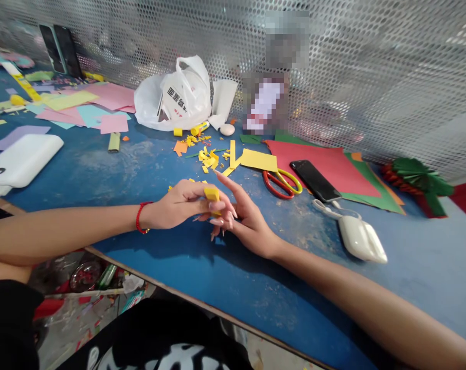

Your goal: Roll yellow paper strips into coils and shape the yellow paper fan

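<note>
The left hand (181, 204) gripped a folded yellow paper block (212, 194) in its fingers, the block's long axis running roughly front to back. The right hand (252, 226) was open, fingers spread, just beside the block. Beyond lay the blue table (148, 164), red-handled scissors (281, 183), a yellow paper sheet (258, 160) and yellow paper scraps (209, 159).

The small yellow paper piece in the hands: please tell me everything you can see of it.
The small yellow paper piece is matt and looks folded into a thick, square-ended block. The left hand pinches it, its fingers hiding the lower part. The right hand is beside it; I cannot tell if they touch.
</note>
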Demonstrator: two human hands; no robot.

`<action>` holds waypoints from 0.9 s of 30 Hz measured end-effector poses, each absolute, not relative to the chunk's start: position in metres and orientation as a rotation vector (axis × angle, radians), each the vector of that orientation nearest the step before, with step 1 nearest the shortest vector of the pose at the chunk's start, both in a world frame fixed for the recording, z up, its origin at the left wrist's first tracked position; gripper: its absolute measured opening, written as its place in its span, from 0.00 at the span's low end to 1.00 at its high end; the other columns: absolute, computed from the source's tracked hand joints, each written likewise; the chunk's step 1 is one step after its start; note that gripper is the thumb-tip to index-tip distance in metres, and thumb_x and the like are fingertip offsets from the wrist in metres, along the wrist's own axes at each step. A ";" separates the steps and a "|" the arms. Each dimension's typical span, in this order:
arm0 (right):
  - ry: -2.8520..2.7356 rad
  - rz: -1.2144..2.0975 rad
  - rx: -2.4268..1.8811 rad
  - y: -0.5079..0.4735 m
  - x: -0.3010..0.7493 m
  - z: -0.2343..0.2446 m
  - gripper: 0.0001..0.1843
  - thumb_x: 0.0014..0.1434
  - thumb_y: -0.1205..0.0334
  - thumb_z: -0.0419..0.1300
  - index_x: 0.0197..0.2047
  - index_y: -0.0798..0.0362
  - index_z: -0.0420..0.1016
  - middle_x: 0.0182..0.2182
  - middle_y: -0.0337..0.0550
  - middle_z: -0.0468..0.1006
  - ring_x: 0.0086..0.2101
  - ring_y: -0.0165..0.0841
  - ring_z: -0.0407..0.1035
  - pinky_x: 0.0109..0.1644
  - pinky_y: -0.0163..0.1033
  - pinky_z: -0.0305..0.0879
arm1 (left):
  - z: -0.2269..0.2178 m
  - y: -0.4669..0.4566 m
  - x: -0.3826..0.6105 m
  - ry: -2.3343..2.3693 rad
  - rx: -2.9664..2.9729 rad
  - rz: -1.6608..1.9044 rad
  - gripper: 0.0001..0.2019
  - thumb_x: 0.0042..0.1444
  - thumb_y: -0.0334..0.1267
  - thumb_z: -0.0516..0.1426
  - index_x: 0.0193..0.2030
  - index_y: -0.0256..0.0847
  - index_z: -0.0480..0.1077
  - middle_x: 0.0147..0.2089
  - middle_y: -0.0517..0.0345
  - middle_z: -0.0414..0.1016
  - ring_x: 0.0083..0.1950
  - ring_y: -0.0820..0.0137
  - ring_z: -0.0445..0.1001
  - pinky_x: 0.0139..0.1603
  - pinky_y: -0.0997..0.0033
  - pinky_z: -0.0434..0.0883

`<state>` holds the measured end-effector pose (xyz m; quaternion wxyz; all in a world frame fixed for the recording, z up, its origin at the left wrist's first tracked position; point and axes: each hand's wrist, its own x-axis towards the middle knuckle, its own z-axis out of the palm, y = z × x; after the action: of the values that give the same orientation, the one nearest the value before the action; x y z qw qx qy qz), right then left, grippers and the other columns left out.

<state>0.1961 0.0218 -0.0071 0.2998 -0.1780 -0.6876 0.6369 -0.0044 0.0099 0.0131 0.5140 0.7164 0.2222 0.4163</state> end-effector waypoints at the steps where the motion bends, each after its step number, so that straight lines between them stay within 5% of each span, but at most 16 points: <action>1: -1.799 1.671 -0.496 0.022 0.195 -0.006 0.39 0.65 0.56 0.62 0.72 0.40 0.45 0.38 0.39 0.80 0.30 0.31 0.76 0.35 0.41 0.78 | 0.013 0.011 -0.004 0.553 1.685 1.098 0.11 0.69 0.44 0.54 0.42 0.42 0.75 0.34 0.57 0.77 0.32 0.71 0.76 0.27 0.74 0.72; 6: -1.631 1.546 -0.684 0.027 0.194 -0.004 0.31 0.63 0.52 0.63 0.64 0.48 0.55 0.32 0.37 0.80 0.22 0.26 0.68 0.26 0.34 0.70 | 0.017 0.032 -0.020 0.653 1.588 1.640 0.13 0.71 0.43 0.52 0.37 0.41 0.70 0.19 0.71 0.58 0.16 0.83 0.61 0.27 0.73 0.71; 10: -1.567 1.471 -0.815 0.034 0.195 -0.006 0.26 0.63 0.51 0.63 0.58 0.51 0.61 0.30 0.36 0.79 0.23 0.25 0.67 0.24 0.32 0.63 | 0.029 0.044 -0.037 0.860 1.656 1.851 0.14 0.65 0.48 0.58 0.28 0.49 0.68 0.14 0.69 0.51 0.15 0.78 0.49 0.23 0.67 0.65; 19: -1.560 1.468 -0.877 0.036 0.195 -0.009 0.24 0.61 0.51 0.64 0.55 0.52 0.64 0.29 0.36 0.78 0.25 0.25 0.68 0.26 0.31 0.60 | 0.022 0.047 -0.035 0.991 1.779 1.429 0.27 0.49 0.66 0.60 0.19 0.49 0.57 0.10 0.67 0.48 0.20 0.74 0.53 0.24 0.65 0.67; 24: -1.573 1.457 -0.870 0.036 0.194 -0.008 0.22 0.61 0.51 0.63 0.53 0.52 0.65 0.29 0.36 0.77 0.25 0.25 0.68 0.27 0.32 0.61 | 0.020 0.038 -0.031 0.823 1.647 1.188 0.18 0.65 0.57 0.52 0.34 0.47 0.68 0.18 0.67 0.65 0.21 0.75 0.65 0.30 0.65 0.71; 27: -1.591 1.465 -0.854 0.036 0.194 -0.006 0.22 0.61 0.50 0.63 0.53 0.52 0.65 0.29 0.36 0.77 0.26 0.26 0.69 0.29 0.33 0.63 | 0.024 0.030 -0.029 0.741 1.802 1.143 0.16 0.69 0.52 0.50 0.39 0.46 0.72 0.35 0.58 0.78 0.36 0.67 0.76 0.40 0.60 0.75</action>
<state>0.1935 0.0359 -0.0061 0.3966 -0.3372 -0.6281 0.5784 -0.0291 0.0299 0.0243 0.4271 0.7214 0.2966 0.4574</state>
